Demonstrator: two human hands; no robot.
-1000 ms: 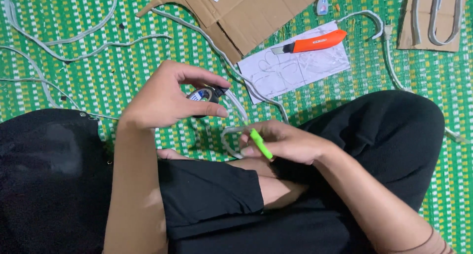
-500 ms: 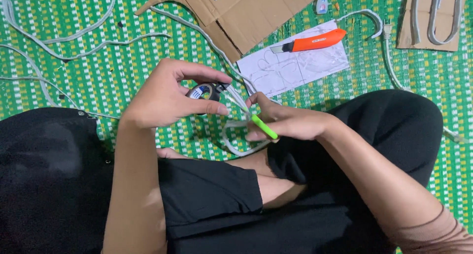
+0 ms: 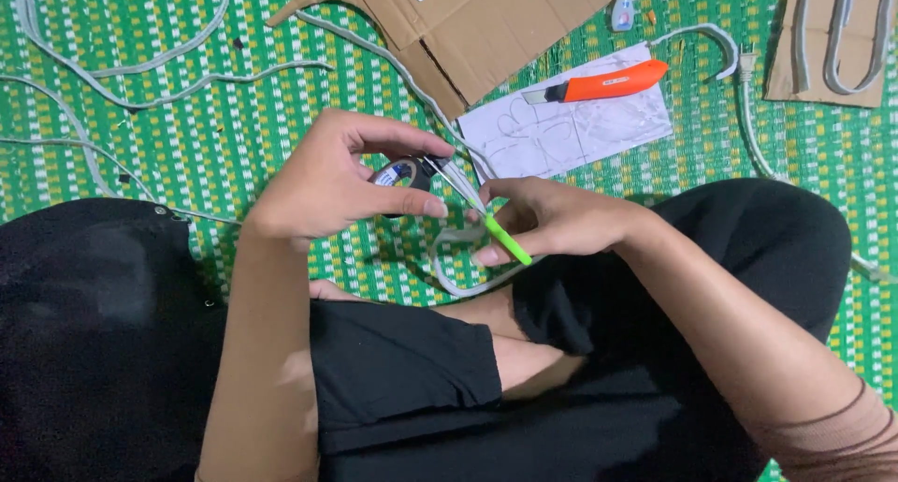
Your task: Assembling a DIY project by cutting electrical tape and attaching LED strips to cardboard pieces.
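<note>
Head view: left hand (image 3: 323,187) grips tape roll (image 3: 404,175), right hand (image 3: 547,220) clamps green-handled scissors (image 3: 486,218) at the tape; cutting needs steady tension.

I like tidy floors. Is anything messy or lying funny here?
Yes. Long white cords snake loosely over the green woven mat, and an orange utility knife lies on a white drawn-on paper sheet with its blade out.

Home floor; green woven mat (image 3: 234,117); cardboard scraps (image 3: 486,23); craft clutter
</note>
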